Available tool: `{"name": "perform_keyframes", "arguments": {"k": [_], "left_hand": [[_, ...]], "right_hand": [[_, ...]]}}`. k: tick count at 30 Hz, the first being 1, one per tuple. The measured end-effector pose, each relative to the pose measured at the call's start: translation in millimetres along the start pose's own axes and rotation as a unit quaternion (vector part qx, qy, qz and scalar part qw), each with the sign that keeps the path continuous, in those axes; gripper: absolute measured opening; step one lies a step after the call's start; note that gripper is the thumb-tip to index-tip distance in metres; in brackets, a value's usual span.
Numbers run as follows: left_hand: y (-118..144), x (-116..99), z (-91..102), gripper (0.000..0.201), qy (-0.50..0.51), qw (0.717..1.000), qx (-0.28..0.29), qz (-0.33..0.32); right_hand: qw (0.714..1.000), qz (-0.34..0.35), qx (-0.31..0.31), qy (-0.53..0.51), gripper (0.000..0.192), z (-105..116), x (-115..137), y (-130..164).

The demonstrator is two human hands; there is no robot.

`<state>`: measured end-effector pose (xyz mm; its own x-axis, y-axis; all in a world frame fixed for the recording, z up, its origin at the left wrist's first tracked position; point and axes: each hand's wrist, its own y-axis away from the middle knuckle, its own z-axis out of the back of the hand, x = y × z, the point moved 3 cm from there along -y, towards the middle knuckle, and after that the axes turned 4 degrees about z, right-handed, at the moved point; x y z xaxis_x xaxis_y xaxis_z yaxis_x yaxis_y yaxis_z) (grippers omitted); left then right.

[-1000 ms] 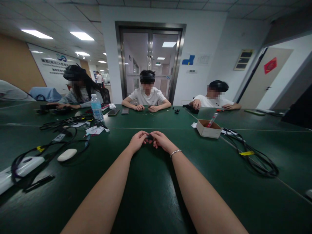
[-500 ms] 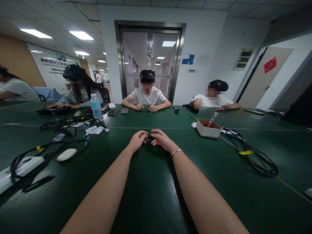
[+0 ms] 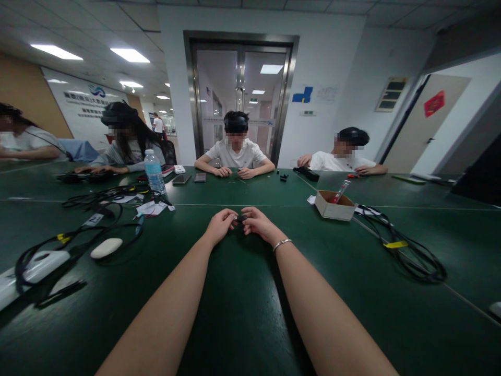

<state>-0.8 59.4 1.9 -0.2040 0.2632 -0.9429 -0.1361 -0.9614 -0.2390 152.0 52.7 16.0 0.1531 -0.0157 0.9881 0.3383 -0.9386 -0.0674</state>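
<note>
My left hand (image 3: 219,225) and my right hand (image 3: 259,223) meet over the dark green table (image 3: 242,313), far out in front of me. Between their fingertips they pinch a small black part (image 3: 239,218), most of it hidden by the fingers. A thin silver bracelet (image 3: 282,243) circles my right wrist. Both forearms stretch forward just above the tabletop.
A small cardboard box (image 3: 334,206) with a red-capped tube stands to the right, beside coiled black cables (image 3: 407,250). On the left lie more cables (image 3: 78,235), a white oval device (image 3: 106,248), papers and a water bottle (image 3: 154,172). Several people sit working along the far and left edges.
My hands have stayed together on the small part with only slight finger shifts. A person at the far left has come into view, and the person at the far right moved a hand.
</note>
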Motion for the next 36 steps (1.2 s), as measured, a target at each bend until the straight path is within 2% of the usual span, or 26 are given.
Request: {"name": "perform_keyframes", "arguments": {"k": [2, 5, 10, 14, 18, 22, 26, 29, 33, 36], "left_hand": [[0.0, 0.3, 0.4, 0.024, -0.001, 1.0, -0.005, 0.001], [-0.7, 1.8, 1.0, 0.024, 0.002, 1.0, -0.007, -0.002], [-1.0, 1.8, 1.8, 0.024, 0.009, 1.0, -0.01, -0.003], [-0.8, 0.7, 0.6, 0.023, 0.021, 1.0, -0.011, -0.004], [-1.2, 2.3, -0.2, 0.023, 0.014, 1.0, -0.013, -0.004], [-1.4, 3.0, -0.3, 0.024, 0.029, 0.999, -0.008, -0.012], [-1.5, 3.0, -0.1, 0.023, 0.017, 1.0, -0.008, -0.008], [-1.2, 2.5, 0.2, 0.023, 0.018, 1.0, -0.006, -0.012], [-0.4, 3.2, 0.2, 0.025, 0.003, 1.0, -0.003, -0.002], [-0.7, 4.6, 0.4, 0.025, 0.011, 1.0, -0.003, -0.003]], "right_hand": [[1.0, -0.006, 0.0, -0.012, 0.027, 0.0, -0.2, -0.1], [1.0, -0.02, -0.004, -0.003, 0.015, 0.9, -1.3, -0.5], [1.0, 0.002, -0.002, 0.009, 0.029, 0.2, -0.8, -1.3], [0.999, -0.02, -0.005, 0.033, 0.011, -0.7, -2.6, -1.9], [0.999, -0.007, -0.004, 0.035, 0.027, -0.6, -3.3, -3.1], [0.999, -0.016, -0.003, 0.035, 0.014, 0.1, -4.6, -3.4], [1.0, 0.002, 0.007, 0.029, 0.028, -0.7, -2.6, -2.1], [0.999, -0.018, -0.006, 0.031, 0.016, -1.0, -3.0, -1.3], [1.0, -0.008, -0.013, 0.026, 0.022, -1.5, -2.3, -1.3], [0.999, -0.022, -0.006, 0.025, 0.013, -0.6, -2.8, -1.2]]}}
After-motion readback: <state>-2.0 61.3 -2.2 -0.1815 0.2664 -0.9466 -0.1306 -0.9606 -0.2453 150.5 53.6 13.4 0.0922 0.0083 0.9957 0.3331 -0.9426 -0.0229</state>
